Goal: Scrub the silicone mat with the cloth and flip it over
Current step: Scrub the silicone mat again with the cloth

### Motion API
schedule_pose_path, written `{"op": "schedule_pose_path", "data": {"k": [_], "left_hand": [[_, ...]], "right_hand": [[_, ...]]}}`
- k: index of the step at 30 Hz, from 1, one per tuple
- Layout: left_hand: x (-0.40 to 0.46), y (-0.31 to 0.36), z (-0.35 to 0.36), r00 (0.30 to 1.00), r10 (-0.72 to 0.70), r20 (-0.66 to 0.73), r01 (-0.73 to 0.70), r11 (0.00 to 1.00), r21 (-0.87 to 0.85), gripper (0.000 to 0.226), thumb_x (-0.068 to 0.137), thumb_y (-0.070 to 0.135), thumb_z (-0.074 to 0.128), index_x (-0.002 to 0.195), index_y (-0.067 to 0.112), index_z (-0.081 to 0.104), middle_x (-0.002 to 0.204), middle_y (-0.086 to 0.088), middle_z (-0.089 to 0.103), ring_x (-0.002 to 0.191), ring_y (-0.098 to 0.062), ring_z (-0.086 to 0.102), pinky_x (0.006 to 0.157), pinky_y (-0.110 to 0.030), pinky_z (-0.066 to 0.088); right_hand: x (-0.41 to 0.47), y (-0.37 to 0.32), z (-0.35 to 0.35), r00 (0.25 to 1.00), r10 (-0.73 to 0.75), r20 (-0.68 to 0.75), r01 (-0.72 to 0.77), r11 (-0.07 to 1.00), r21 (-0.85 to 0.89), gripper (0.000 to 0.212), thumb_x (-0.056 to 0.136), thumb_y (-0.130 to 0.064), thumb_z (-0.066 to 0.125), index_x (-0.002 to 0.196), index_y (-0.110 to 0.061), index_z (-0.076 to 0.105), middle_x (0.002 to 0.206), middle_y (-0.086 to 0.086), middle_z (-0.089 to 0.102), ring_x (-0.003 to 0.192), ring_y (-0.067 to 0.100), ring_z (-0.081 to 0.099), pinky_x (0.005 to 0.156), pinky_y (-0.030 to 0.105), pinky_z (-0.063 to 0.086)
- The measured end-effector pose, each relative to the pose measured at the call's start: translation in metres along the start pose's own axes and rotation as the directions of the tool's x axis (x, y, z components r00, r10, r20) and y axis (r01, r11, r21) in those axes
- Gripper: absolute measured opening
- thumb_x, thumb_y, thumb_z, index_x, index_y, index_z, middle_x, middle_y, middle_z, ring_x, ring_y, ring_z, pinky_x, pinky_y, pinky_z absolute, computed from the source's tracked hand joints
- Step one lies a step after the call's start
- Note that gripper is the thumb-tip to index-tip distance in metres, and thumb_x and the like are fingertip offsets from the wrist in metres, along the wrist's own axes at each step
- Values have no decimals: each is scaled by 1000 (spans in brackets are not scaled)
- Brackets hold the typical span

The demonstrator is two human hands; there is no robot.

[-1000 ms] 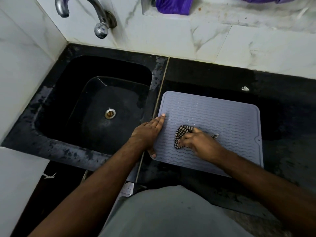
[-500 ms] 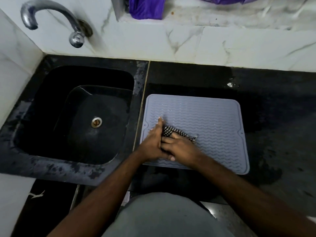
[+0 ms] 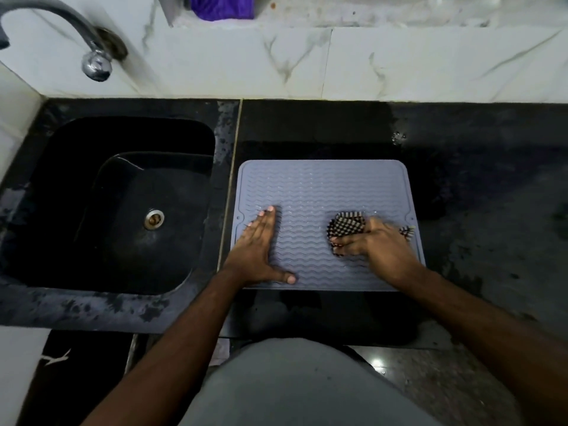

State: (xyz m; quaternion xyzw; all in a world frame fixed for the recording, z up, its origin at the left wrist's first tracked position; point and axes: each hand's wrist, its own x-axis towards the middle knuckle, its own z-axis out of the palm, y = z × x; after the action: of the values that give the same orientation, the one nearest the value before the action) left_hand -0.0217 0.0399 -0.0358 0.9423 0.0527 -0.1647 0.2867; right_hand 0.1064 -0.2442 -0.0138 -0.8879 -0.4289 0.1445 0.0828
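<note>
Black counter [image 3: 479, 186], wet in patches, with sunken black sink [image 3: 101, 195] at left under a chrome tap [image 3: 92, 53]; white marble tiles behind. Grey wavy-ribbed mat [image 3: 325, 192] flat on counter just right of sink, ribbed face up. Left hand [image 3: 261, 247] flat on mat's near-left part, fingers straight, thumb out along near edge, grasping nothing; right hand [image 3: 372, 244] on mat's right part, fingers curled over bunched checked cloth [image 3: 345, 226], pressing it to mat, cloth showing beyond fingertips and at hand's right side.
</note>
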Motion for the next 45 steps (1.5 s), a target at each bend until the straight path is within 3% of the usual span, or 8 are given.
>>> {"op": "schedule_pose_path", "data": {"k": [4,8,11,16,26,33,37,45], "left_hand": [[1,1,2,1000,2,14,-2,1000,18,157,54,89,71,156,21,-27,164,5,-31,149,-8,-29,122,-28,-14],[4,10,-2,1000,-11,20,11,1000,-7,155,57,85,73,157,17,-24,165,1,-29,150,-13,-28,122,-30,-13],[11,32,-4,999,27,-39,-30,997,-75,149,61,79,75,159,19,-19,167,2,-22,152,-13,-22,124,-33,-8],[29,57,14,997,79,-11,-78,944,-320,156,55,70,86,157,25,-24,170,-1,-6,156,-14,2,125,-46,20],[37,60,43,994,109,-29,-104,986,130,139,59,99,51,159,31,-17,168,1,-21,154,-19,-19,126,-50,2],[42,57,43,995,100,-3,-99,983,157,136,56,105,40,159,37,-15,166,6,-28,153,-18,-24,124,-49,-2],[40,58,42,995,103,-5,-101,981,164,134,58,103,43,159,35,-15,165,7,-29,152,-16,-26,123,-46,-5],[38,63,38,997,75,9,-76,980,183,136,58,103,39,159,32,-18,164,3,-31,152,-18,-26,123,-43,-9]], "right_hand": [[-10,26,-3,999,38,-13,-38,999,-18,46,82,-15,69,103,-55,71,114,-32,66,89,14,50,75,32,44],[-2,9,-26,986,150,74,-144,987,-76,52,86,-12,62,112,-57,64,111,-12,59,101,18,51,86,31,44],[10,-26,-37,989,104,-102,-101,994,33,59,84,1,58,124,-42,65,126,-14,63,105,16,47,83,33,46],[30,-61,1,975,-221,-19,222,975,18,30,86,-38,51,108,-30,69,116,-13,66,97,22,50,81,39,47],[-15,-5,11,980,-167,-105,143,968,-208,38,96,-35,42,124,-45,65,134,-24,59,90,15,41,72,33,39],[-61,50,-2,982,-40,-185,4,982,-190,42,95,-35,35,119,-45,69,128,-23,63,98,17,40,75,33,45],[-81,67,-2,972,67,-225,-109,978,-177,30,94,-27,58,119,-41,70,128,-21,64,89,23,48,73,38,48],[-71,2,4,825,558,-89,-564,822,-81,39,85,-10,52,120,-23,64,116,2,69,105,31,56,94,39,48]]}}
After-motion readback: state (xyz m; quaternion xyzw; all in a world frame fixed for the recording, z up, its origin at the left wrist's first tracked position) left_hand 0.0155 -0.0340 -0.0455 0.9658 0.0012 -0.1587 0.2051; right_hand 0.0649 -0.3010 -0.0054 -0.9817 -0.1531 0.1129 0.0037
